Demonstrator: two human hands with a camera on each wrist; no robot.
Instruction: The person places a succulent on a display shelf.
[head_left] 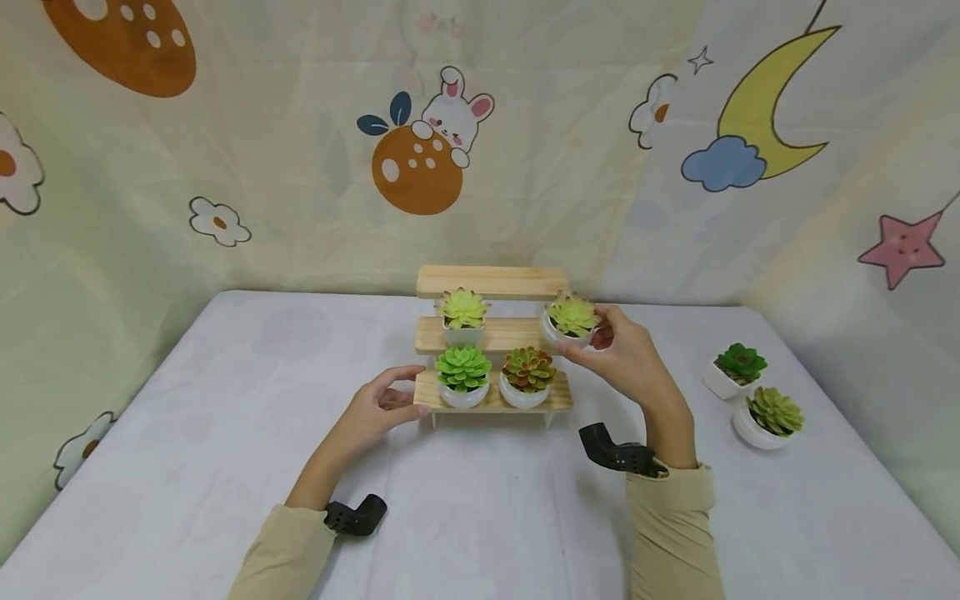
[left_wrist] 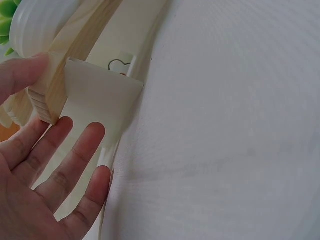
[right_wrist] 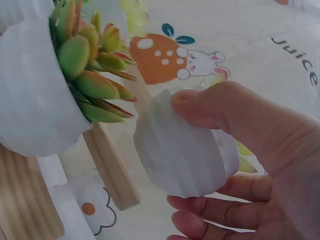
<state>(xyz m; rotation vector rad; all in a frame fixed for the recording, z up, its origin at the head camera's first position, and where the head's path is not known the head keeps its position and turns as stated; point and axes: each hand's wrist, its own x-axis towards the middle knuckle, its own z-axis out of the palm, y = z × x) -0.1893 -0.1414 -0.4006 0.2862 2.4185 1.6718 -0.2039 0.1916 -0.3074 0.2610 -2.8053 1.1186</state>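
Observation:
A three-tiered wooden plant stand (head_left: 491,403) holds several potted succulents. My left hand (head_left: 384,402) pinches the left end of its lowest board (left_wrist: 52,95), thumb on top and fingertips at the underside, the other fingers spread. My right hand (head_left: 626,354) grips a round, ribbed white pot (right_wrist: 185,145) with a yellow-green succulent (head_left: 572,315), at the right end of the middle board. Another yellow-green succulent (head_left: 462,308) stands at that board's left end. Below are a bright green succulent (head_left: 462,369) and a red-tinged succulent (head_left: 528,369) in white pots.
On the white table (head_left: 465,517), to the right, stand a dark green succulent (head_left: 741,363) and a yellow-green succulent (head_left: 775,412), both in white pots. A printed cloth backdrop (head_left: 300,167) rises behind the stand. The top board (head_left: 491,282) bears no pots.

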